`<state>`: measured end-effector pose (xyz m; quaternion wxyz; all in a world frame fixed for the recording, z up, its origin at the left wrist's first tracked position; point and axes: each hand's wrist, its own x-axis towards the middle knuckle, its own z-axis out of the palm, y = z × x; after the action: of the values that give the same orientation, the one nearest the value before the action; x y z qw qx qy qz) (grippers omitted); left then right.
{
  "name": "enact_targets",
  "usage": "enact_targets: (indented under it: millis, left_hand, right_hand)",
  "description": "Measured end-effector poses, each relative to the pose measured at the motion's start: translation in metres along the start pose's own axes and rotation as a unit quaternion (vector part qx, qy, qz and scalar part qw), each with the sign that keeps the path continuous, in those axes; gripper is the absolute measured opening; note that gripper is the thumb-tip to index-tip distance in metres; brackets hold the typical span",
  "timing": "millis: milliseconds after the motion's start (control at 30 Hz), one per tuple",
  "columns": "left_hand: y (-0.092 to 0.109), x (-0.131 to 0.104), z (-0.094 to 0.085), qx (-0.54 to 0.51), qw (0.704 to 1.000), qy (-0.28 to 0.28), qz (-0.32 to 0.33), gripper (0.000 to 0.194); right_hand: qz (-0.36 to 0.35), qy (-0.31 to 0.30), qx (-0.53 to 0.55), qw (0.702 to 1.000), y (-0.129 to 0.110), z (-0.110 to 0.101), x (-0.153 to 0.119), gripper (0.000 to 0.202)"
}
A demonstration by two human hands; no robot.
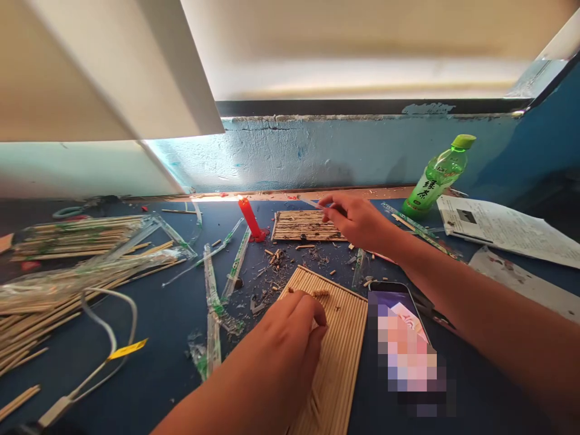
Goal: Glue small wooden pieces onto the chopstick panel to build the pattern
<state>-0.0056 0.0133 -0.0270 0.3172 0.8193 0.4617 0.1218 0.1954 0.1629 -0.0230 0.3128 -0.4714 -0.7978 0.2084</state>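
A flat panel of pale wooden sticks (344,344) laid side by side rests on the dark blue table. Over it, my left hand (290,338) is closed, thumb and fingers brought together; whatever they pinch is hidden. Short stick pieces (321,293) lie on the panel near its far end. My right hand (351,217) reaches farther out and grips a thin whitish stick (310,202), pointing left. Below that hand is a second, smaller stick panel (301,226) with dark spots. To its left a red candle (251,219) stands tilted in melted wax.
Bundles of sticks in plastic wrapping (81,235) and a white cable (131,308) lie at left. Torn plastic strips (212,302) and shavings (276,260) litter the middle. A phone (408,326), green tea bottle (435,178) and papers (507,229) are at right.
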Motion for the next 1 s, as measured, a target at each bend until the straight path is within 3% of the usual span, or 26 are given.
enact_targets:
  millis: [167, 367, 733, 1000]
  left_hand:
    - [0.001, -0.001, 0.007, -0.069, 0.996, 0.055, -0.031, 0.013]
    - [-0.010, -0.001, 0.013, -0.071, 0.991, 0.117, -0.003, 0.012]
    - [-0.010, -0.001, 0.014, -0.083, 0.988, 0.126, 0.015, 0.012]
    - [-0.010, -0.001, 0.003, -0.097, 0.977, 0.189, -0.030, 0.007]
  right_hand:
    - [-0.092, -0.004, -0.040, 0.995, -0.026, 0.021, 0.040, 0.026]
    - [-0.126, -0.012, -0.026, 0.992, -0.049, 0.044, 0.066, 0.028]
    - [-0.119, -0.011, -0.038, 0.992, -0.052, 0.050, 0.070, 0.027]
    - [-0.112, -0.017, -0.040, 0.993, -0.053, 0.049, 0.069, 0.027]
